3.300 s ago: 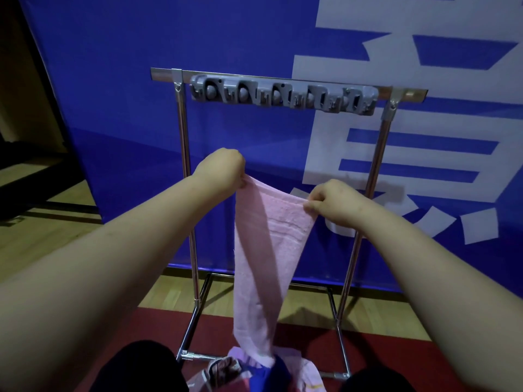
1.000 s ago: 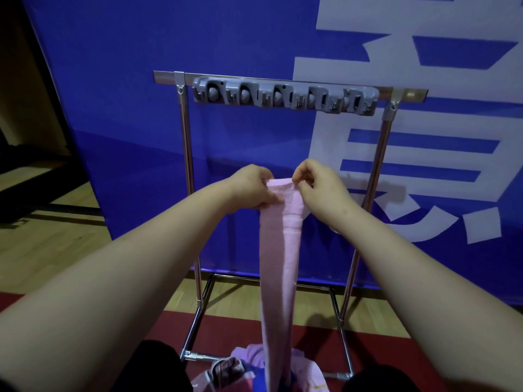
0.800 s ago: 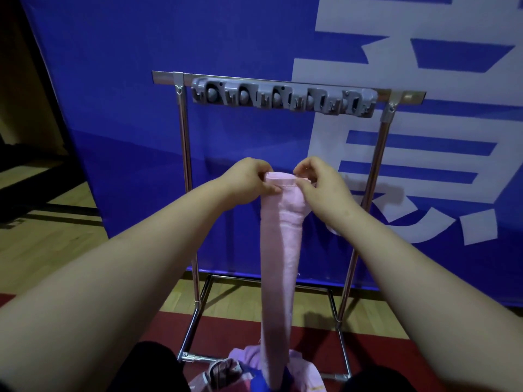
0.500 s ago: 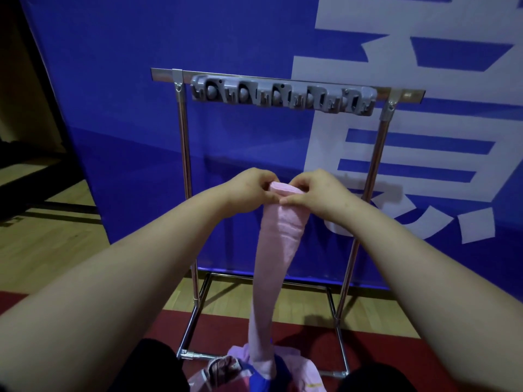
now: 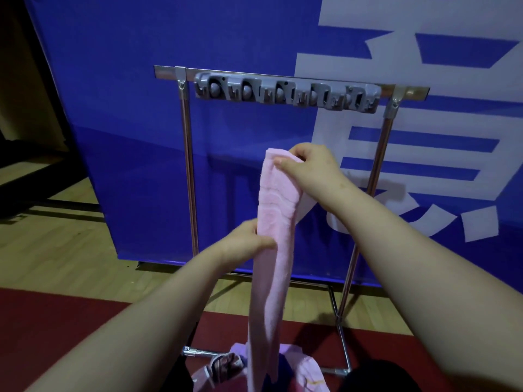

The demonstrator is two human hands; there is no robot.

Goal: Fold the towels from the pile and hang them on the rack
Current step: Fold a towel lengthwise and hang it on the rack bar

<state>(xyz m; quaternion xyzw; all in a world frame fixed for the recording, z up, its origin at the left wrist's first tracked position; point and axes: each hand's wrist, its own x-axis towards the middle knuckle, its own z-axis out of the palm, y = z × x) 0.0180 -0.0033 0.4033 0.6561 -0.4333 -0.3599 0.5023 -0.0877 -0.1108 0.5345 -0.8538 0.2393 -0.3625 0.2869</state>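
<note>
A pink towel (image 5: 273, 256), folded lengthwise into a narrow strip, hangs straight down in front of me. My right hand (image 5: 308, 168) pinches its top end. My left hand (image 5: 246, 243) grips the strip lower down, about a third of the way along it. The towel's bottom end reaches the pile of towels (image 5: 283, 369) at the lower edge of the view. Behind the towel stands the metal rack (image 5: 186, 154), its top bar carrying a grey strip of clips (image 5: 285, 93). Nothing hangs on the rack.
A blue banner with white characters (image 5: 141, 108) rises right behind the rack. The rack's feet rest on a red mat (image 5: 56, 321) over a wooden floor (image 5: 56, 250). A dark doorway area lies at the far left.
The towel went from spread between both hands to a narrow folded strip. My left hand has just let go of the top and slid down the strip, while my right hand keeps the top end.
</note>
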